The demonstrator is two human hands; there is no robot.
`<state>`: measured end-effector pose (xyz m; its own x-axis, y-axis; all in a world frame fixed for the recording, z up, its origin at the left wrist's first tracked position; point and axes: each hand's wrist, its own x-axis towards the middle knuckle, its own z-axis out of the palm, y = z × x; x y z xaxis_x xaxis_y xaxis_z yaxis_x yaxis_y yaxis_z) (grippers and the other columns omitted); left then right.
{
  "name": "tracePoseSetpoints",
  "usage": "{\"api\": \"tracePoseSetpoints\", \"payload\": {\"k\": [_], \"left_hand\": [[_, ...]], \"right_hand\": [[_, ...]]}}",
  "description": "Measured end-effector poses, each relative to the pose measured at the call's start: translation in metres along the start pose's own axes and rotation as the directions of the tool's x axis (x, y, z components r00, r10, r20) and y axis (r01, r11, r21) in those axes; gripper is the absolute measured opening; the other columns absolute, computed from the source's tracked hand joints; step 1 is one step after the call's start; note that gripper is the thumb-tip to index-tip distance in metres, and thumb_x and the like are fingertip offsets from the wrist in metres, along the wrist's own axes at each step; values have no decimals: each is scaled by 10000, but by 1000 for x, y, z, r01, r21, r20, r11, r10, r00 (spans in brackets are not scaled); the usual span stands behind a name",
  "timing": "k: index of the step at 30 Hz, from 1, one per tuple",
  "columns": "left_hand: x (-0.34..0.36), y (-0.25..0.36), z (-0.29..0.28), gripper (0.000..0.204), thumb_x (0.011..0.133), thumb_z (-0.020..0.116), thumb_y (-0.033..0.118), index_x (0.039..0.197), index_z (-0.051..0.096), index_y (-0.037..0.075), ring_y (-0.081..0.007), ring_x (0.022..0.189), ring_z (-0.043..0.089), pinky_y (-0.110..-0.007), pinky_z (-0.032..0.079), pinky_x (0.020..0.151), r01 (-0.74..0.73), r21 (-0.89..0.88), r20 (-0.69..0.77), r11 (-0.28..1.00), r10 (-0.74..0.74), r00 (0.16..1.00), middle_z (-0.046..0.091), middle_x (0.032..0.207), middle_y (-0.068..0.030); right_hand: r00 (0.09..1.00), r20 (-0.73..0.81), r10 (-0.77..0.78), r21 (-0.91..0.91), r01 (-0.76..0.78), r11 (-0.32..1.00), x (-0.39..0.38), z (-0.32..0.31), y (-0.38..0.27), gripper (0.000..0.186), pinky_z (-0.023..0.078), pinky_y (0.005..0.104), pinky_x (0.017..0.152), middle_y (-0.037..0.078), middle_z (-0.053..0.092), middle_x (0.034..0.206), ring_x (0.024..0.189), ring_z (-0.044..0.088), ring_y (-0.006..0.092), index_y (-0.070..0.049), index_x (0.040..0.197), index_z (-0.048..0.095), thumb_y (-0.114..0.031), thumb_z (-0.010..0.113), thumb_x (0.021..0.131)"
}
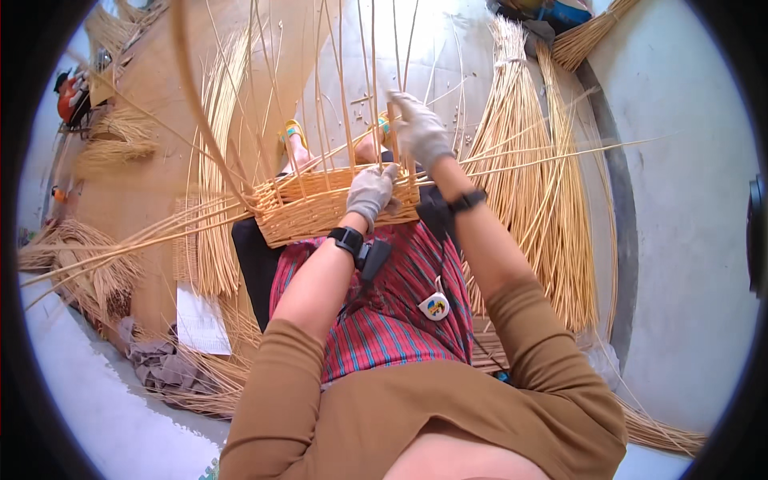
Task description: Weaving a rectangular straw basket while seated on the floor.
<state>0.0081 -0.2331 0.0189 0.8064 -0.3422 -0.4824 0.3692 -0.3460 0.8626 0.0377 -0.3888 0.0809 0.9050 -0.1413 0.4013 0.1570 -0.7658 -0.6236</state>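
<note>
A partly woven wicker basket (300, 220) of golden rods rests across my lap, long and low, with tall upright stakes (344, 112) rising from its walls. My left hand (372, 194), in a pale work glove, is closed on the near wall at its rim, thumb on top. Above the basket's right end is my right hand (422, 128), gloved too and raised beside the stakes. Motion smears its fingers, so whether they hold a rod cannot be made out. Long loose rods (160, 232) stick out past the basket's left end, others past its right.
Big bundles of rods lie to the right (536, 216) and left (220, 176). A white tape measure (434, 306) lies on my striped apron (392, 336). A paper sheet (202, 320) and grey cloth (164, 356) lie at left. A person (72, 100) in orange is at far left.
</note>
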Motion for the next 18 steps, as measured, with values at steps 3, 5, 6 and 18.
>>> {"api": "tracePoseSetpoints", "payload": {"k": [3, 5, 6, 18], "left_hand": [[1, 2, -7, 451, 969, 642, 430, 1119, 655, 5, -267, 656, 740, -387, 603, 530, -114, 294, -142, 949, 161, 977, 725, 850, -158], [0, 6, -11, 414, 943, 693, 395, 1060, 659, 0, -275, 655, 741, -383, 602, 522, -9, 130, -90, 991, 21, 996, 721, 840, -162], [-1, 9, -12, 390, 928, 722, 370, 1029, 659, -1, -279, 653, 741, -380, 600, 516, 96, -73, -22, 993, -97, 995, 717, 828, -166], [-97, -15, -52, 521, 881, 739, 103, 1363, 544, 75, -222, 955, 682, -352, 545, 900, -541, 338, -236, 770, 626, 743, 634, 1239, -138]], "right_hand": [[999, 29, -40, 191, 34, 981, 34, -15, 5, 614, 555, 359, 847, 157, 698, 1096, 973, 696, 263, -196, 1435, 528, -71, 678, 853], [961, 226, 159, 480, -252, 840, 27, -43, 24, 490, 560, 415, 856, 215, 710, 1058, 1005, 692, 342, -125, 1347, 616, -193, 695, 868], [888, 338, 313, 108, -367, 924, 14, -62, 36, 445, 556, 419, 867, 212, 709, 1092, 1013, 690, 339, -89, 1282, 654, -240, 705, 867], [917, 343, -201, -650, 387, 654, -110, -52, -13, 571, 430, 442, 1082, 143, 635, 1312, 1259, 577, 302, -184, 1333, 631, -316, 784, 800]]}}
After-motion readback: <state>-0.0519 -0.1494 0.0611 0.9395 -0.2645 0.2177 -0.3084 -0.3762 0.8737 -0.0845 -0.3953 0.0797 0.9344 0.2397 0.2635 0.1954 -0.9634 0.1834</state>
